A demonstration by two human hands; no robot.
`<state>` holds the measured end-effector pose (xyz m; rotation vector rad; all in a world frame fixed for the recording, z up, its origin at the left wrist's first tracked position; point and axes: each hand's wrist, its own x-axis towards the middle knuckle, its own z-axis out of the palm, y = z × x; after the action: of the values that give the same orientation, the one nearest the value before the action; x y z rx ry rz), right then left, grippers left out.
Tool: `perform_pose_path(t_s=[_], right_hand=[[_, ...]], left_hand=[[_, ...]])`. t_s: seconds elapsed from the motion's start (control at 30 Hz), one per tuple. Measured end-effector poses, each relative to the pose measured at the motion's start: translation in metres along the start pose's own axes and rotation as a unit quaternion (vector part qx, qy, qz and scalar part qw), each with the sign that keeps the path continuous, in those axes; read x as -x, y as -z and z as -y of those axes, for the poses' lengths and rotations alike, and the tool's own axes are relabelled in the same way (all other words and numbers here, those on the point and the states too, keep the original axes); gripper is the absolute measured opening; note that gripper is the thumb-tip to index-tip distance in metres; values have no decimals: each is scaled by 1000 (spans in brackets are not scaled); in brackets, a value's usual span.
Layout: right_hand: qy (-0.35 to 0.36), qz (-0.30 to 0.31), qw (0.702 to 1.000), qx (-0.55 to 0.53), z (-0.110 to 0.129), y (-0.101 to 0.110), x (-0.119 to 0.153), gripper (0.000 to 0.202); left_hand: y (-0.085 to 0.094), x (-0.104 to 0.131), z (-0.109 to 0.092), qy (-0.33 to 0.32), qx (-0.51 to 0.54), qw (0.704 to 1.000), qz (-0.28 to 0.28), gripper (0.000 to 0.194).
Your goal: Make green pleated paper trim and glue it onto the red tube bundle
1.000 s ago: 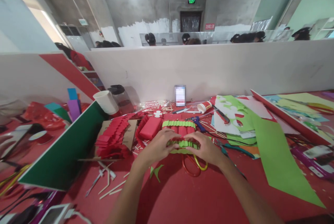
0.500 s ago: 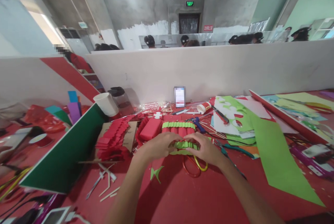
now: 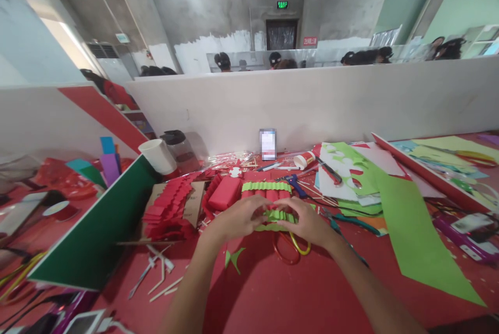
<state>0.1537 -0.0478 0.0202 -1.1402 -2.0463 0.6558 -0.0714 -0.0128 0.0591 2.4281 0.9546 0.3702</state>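
Note:
In the middle of the table lies a row of red paper rolls [image 3: 264, 194] with a wavy green paper strip [image 3: 267, 186] across its far end. A second wavy green strip [image 3: 281, 215] crosses the near end. My left hand [image 3: 246, 214] grips the craft from the left, its fingers curled and its fingertips partly hidden. From the right, my right hand [image 3: 304, 218] pinches the near strip with bent fingers and thumb. Scissors with red and yellow handles [image 3: 299, 244] lie just below the craft, their blades out of sight beneath it.
Left of my hands are a red block [image 3: 225, 193] and pleated red paper [image 3: 171, 201] on cardboard. Green paper [image 3: 409, 230], pliers [image 3: 356, 221] and a glue gun [image 3: 297, 186] lie to the right. A green board [image 3: 97, 235] stands at left; a phone [image 3: 267, 145] leans against the partition.
My fingers have shifted slightly on the near green strip, and a bit more of its left part shows between my hands. The craft itself stays in place.

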Motion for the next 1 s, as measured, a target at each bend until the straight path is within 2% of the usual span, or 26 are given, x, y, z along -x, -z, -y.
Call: perform_pose_path(t_s=[0.13, 0.5, 0.73, 1.0], right_hand=[[-7, 2, 1000, -4, 0, 0, 0, 38], [-7, 4, 1000, -18, 0, -2, 1, 42], [-12, 6, 1000, -25, 2, 0, 1, 47], [-19, 10, 999, -30, 2, 1, 3, 53]], left_hand=[[3, 4, 3, 0, 16, 1000, -22, 30], [2, 6, 5, 38, 71, 996, -23, 20], [5, 4, 2, 39, 137, 990, -15, 22], [2, -3, 2, 33, 143, 989, -23, 21]])
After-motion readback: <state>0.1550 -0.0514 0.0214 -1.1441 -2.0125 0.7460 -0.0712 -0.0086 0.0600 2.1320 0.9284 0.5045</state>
